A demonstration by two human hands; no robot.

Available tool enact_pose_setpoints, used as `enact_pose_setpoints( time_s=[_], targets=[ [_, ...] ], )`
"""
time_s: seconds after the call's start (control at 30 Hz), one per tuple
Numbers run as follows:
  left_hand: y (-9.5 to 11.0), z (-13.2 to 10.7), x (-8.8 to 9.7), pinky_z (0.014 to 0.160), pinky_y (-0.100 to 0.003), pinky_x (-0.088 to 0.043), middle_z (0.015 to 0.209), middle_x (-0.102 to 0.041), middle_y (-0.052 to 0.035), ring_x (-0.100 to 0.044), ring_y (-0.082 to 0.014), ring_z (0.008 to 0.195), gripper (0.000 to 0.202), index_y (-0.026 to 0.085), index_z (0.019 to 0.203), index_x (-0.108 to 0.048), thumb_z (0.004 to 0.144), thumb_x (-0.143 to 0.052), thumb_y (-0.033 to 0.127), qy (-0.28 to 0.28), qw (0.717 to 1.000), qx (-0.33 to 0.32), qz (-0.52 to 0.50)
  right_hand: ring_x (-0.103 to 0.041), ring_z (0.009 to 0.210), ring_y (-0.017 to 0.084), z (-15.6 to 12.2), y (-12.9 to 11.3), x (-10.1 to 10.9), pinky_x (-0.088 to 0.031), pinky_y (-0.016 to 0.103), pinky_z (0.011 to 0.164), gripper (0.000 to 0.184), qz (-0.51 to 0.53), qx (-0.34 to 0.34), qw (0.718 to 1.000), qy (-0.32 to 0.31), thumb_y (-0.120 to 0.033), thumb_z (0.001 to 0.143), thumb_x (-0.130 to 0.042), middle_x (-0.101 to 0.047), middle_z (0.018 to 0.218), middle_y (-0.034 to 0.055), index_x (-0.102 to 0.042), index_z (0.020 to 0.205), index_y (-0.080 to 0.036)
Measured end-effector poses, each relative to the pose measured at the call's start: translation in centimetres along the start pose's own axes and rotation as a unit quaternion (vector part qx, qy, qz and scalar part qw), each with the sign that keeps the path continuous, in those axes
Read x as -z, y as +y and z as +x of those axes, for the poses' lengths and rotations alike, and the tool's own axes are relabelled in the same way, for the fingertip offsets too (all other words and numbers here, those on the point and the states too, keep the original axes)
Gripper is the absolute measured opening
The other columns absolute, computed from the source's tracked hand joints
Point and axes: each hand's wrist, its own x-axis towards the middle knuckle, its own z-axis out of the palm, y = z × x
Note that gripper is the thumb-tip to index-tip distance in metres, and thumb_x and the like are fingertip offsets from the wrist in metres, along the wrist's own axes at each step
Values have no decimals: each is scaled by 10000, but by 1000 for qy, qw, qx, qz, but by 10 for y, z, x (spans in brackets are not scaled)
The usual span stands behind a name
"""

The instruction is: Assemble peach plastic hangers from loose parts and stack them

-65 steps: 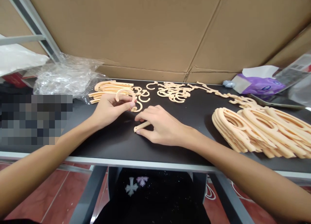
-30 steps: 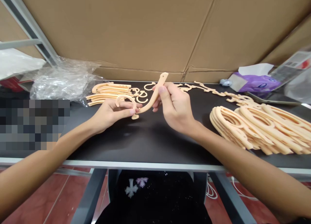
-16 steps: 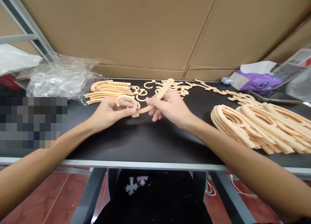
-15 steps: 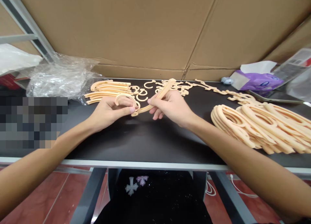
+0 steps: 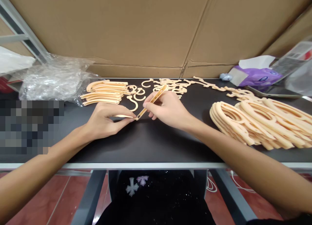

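My left hand [image 5: 103,121] pinches a cream plastic hanger hook [image 5: 123,116], turned nearly edge-on and partly hidden by the fingers. In my right hand [image 5: 168,109], thumb and fingers close round a cream hanger arm [image 5: 157,96], which slants up to the right with its hollow side showing. The arm's lower end meets the hook's base just past my left fingertips; whether they are joined I cannot tell. Behind my hands lie several loose hooks [image 5: 133,103]. Beyond my left hand is a stack of hanger arms [image 5: 107,86].
A large pile of cream hanger pieces [image 5: 258,124] covers the right side of the black table [image 5: 151,147]. Crumpled clear plastic [image 5: 58,78] sits at the back left. A purple tissue pack [image 5: 259,76] stands back right, before the cardboard wall [image 5: 136,30].
The hook has turned from showing its curve to nearly edge-on. The hanger arm has rolled so its hollow side shows, and its upper end has dropped slightly leftward.
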Motion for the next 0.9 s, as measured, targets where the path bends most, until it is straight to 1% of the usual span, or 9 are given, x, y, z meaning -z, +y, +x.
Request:
enact_pose_setpoints(
  time_s=[0.13,0.27,0.33,0.4,0.53,0.63,0.77,0.9],
  targets=[
    [-1,-3,0,728,-279,-619,880,-815,22,-779,-178,764,114,308,881,-811,856,-727,234,-14,1000,-17,-6,-617,642,136,-3,-1,-2,-466,283,672,127,-20,43,999,-16,-175,878,-582,-677,690,8,-679,799,-156],
    [-1,-4,0,741,-298,-616,885,-814,38,-777,-188,775,106,339,868,-806,850,-731,267,-19,1000,10,-5,-579,602,116,-4,-1,-1,-435,263,655,123,-43,82,995,-22,-157,883,-580,-646,638,-14,-675,805,-152],
    [0,-3,0,735,-303,-610,877,-813,39,-773,-190,763,109,347,869,-805,853,-725,275,-18,1000,10,-2,-554,585,106,-5,-1,0,-418,251,640,125,-60,108,992,-22,-147,884,-578,-640,629,-20,-675,805,-153],
    [2,-2,1,737,-300,-604,868,-812,37,-769,-189,755,116,348,867,-806,862,-712,281,-24,1000,10,5,-549,596,103,-6,-1,0,-408,244,635,129,-80,137,987,-27,-153,890,-572,-667,674,-8,-680,819,-154],
    [5,-1,1,739,-295,-596,828,-809,31,-763,-186,735,109,339,823,-805,859,-703,322,-27,999,31,20,-607,700,129,-9,-1,0,-417,249,673,156,-128,187,973,-38,-194,921,-544,-727,820,40,-690,884,-154],
    [5,-1,1,743,-290,-591,848,-812,24,-765,-186,749,108,337,821,-806,856,-704,329,-26,999,32,21,-635,746,147,-10,-1,-1,-422,256,692,181,-155,206,965,-40,-193,934,-513,-740,861,57,-688,915,-149],
    [3,-1,1,751,-279,-582,874,-813,19,-765,-183,768,116,336,845,-812,858,-705,292,-29,999,19,12,-647,764,153,-10,-2,0,-419,261,699,192,-172,217,960,-42,-172,934,-496,-746,881,60,-686,930,-144],
    [4,-1,1,753,-287,-584,876,-813,17,-762,-189,773,106,335,827,-808,849,-706,317,-31,999,40,12,-652,789,162,-11,-3,0,-412,270,701,199,-180,218,958,-52,-175,938,-484,-745,899,63,-682,935,-151]
  ],
)
